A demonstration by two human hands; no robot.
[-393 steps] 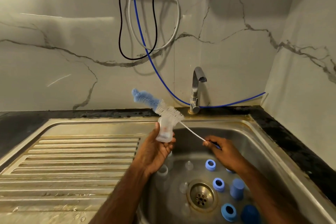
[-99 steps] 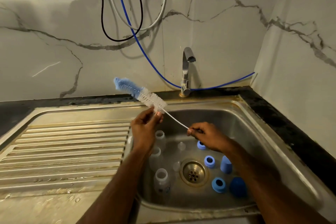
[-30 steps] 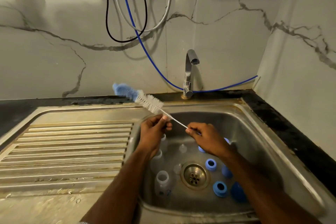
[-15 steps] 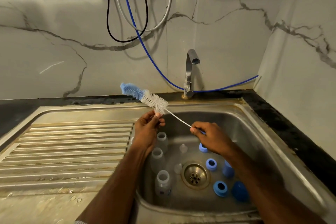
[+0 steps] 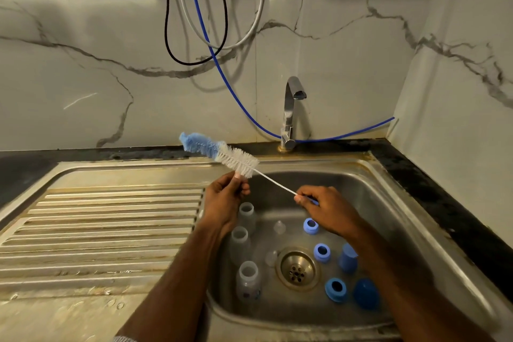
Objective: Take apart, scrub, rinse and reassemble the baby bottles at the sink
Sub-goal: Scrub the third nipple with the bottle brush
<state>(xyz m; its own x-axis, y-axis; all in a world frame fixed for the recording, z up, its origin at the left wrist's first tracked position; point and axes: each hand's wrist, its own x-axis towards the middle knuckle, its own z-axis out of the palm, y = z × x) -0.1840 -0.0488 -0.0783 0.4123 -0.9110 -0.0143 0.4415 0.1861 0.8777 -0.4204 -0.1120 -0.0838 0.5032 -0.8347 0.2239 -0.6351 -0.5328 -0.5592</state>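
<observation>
Scrubbing a small part, bottles all apart

Bottles [image 5: 239, 244] stand open in the sink [image 5: 394, 203] beside loose blue rings [image 5: 322, 253]. Left hand [image 5: 224, 203] pinches a tiny part against the brush [image 5: 222, 154]. Right hand [image 5: 324, 208] grips its handle. Rinsing and putting together look still left.

At the start the left hand [image 5: 225, 204] gripped a clear baby bottle on the white-and-blue bristled bottle brush [image 5: 222, 153]; now that bottle is gone from the hand, which pinches a small pale piece just below the white bristles. Three clear bottles [image 5: 248, 280] now stand left of the round steel drain [image 5: 297, 269].
</observation>
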